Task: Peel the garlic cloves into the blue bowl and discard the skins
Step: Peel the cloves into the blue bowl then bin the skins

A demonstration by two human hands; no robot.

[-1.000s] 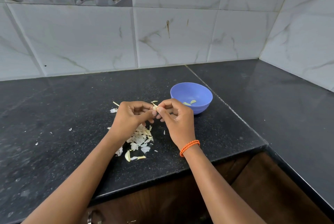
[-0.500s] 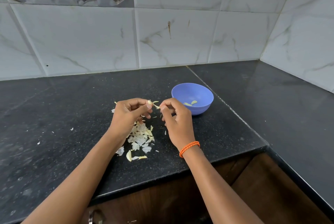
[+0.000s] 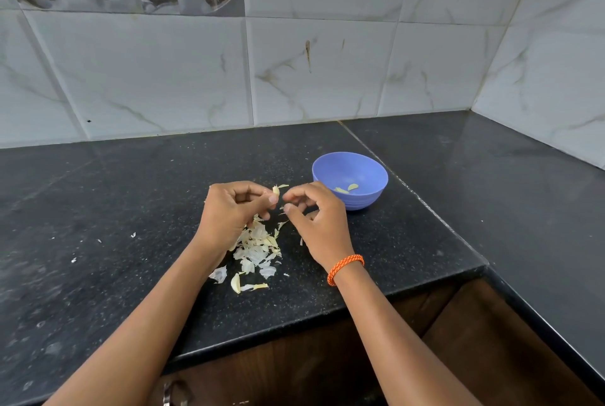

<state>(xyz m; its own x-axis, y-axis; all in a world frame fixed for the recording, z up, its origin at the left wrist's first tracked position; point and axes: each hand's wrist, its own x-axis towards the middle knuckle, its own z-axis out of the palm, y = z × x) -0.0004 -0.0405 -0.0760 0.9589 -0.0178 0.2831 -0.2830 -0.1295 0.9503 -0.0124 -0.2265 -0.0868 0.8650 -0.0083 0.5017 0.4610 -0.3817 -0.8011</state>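
My left hand (image 3: pixel 235 209) pinches a small pale garlic clove (image 3: pixel 276 190) between thumb and fingertips. My right hand (image 3: pixel 316 219) sits just right of it, fingers curled, thumb and forefinger close together a short gap from the clove; no skin shows between them. The blue bowl (image 3: pixel 376 173) stands right of and behind my right hand, with two peeled cloves (image 3: pixel 346 188) in its bottom. A heap of white and yellowish garlic skins (image 3: pixel 258 248) lies on the black counter under and in front of my hands.
The black stone counter (image 3: pixel 131 192) runs left and turns along the right wall. Its front edge (image 3: pixel 327 319) is close below the skin heap. Small skin flecks (image 3: pixel 132 235) are scattered to the left. Tiled walls close the back and right.
My hands have drawn slightly apart. The skin strip stretched between them half a second ago is gone from my right fingertips, and the clove stays in my left hand.
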